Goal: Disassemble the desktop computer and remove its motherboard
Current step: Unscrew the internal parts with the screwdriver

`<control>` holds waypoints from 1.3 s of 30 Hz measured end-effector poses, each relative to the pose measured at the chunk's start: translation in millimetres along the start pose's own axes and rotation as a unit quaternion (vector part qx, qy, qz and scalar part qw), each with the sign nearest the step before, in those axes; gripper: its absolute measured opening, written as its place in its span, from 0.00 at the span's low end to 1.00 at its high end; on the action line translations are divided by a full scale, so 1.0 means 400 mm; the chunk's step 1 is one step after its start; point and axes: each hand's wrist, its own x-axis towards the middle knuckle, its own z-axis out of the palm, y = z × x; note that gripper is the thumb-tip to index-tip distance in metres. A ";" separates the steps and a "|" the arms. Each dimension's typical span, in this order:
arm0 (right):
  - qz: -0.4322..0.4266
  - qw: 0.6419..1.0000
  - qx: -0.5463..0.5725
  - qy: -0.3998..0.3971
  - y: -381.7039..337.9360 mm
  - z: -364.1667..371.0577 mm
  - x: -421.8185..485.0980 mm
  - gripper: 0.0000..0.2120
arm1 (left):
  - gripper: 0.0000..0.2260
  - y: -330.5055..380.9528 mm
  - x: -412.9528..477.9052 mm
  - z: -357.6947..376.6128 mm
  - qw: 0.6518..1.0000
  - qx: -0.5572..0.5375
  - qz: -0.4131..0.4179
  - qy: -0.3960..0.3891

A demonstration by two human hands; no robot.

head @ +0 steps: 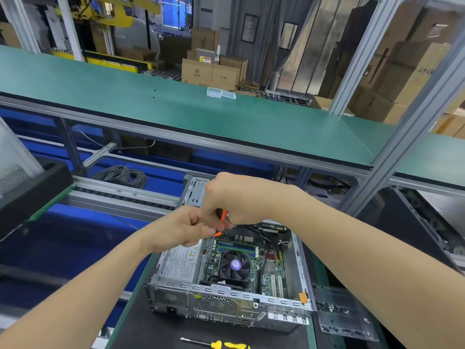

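An open desktop computer case (226,295) lies on the black mat in front of me, its rear panel toward me. Inside it shows the green motherboard (270,269) with a black CPU fan (235,265), and a silver power supply (180,263) at the left. Over the far end of the case, my right hand (234,197) is closed around an orange-and-black screwdriver (221,215). My left hand (186,229) pinches at the tool's lower end just below it. The screwdriver tip is hidden by my fingers.
A yellow-handled screwdriver (219,344) lies on the mat at the near edge. A clear plastic tray (342,311) with small dark screws sits right of the case. A green shelf (201,114) spans overhead with a clear box (221,93). Another black case (27,195) stands left.
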 end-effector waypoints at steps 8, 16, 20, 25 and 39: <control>0.031 0.992 0.100 0.065 -0.030 0.012 -0.012 0.13 | 0.24 -0.018 -0.002 0.038 0.994 -0.006 -0.003 0.109; 0.345 0.929 0.034 0.130 -0.096 0.038 0.044 0.26 | 0.28 -0.031 0.010 0.067 0.987 0.000 0.035 0.160; 0.354 0.927 0.069 0.103 -0.092 0.045 0.067 0.15 | 0.22 -0.029 0.016 0.077 0.985 0.016 0.071 0.155; 0.288 0.949 0.054 0.121 -0.082 0.042 0.061 0.17 | 0.18 -0.026 0.004 0.055 0.994 0.004 0.050 0.101; 0.042 0.997 0.069 0.017 -0.027 -0.007 0.005 0.05 | 0.18 0.000 -0.016 0.005 0.999 -0.027 -0.041 0.016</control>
